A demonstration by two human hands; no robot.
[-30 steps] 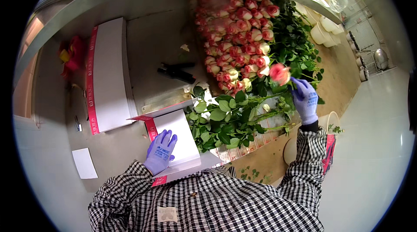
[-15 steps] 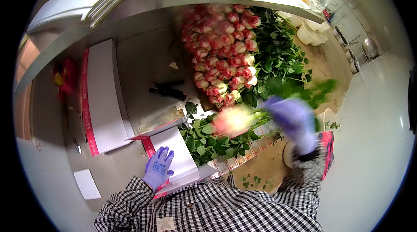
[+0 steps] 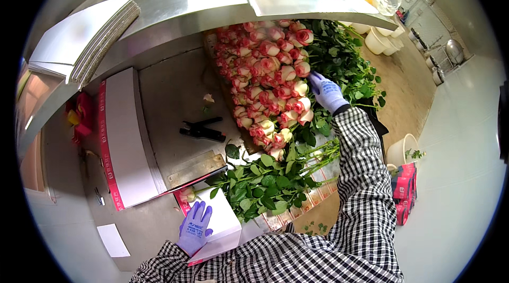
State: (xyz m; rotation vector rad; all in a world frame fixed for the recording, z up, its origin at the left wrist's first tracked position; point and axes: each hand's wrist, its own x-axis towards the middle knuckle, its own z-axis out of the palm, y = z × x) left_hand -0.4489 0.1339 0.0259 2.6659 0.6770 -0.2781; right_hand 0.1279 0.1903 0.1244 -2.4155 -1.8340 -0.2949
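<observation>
My left hand (image 3: 194, 228), in a purple-and-white glove, lies with fingers stretched on a folded white cardboard sheet (image 3: 225, 221) with a pink edge. Just above its fingertips, a pale rose (image 3: 187, 194) has its head on the sheet. Leafy green stems (image 3: 265, 185) stretch right from there. Farther off, my right hand (image 3: 327, 93), gloved alike, reaches to the right edge of a big pile of pink-and-white roses (image 3: 268, 71), where blooms meet foliage. Its fingertips are partly hidden there, so any grip cannot be made out.
A black clamp-like tool (image 3: 201, 129) lies left of the roses. Long white cardboard sheets (image 3: 130, 140) with a pink edge stand at the left. A metal shelf (image 3: 191, 18) overhangs the back. Dark foliage (image 3: 339, 60), a white bucket (image 3: 402, 149) and pink packs (image 3: 404, 193) are at the right.
My right hand, earlier blurred beside a moving rose, has gone up and away to the rose pile. A rose head now rests on the folded sheet. My left hand stays flat there.
</observation>
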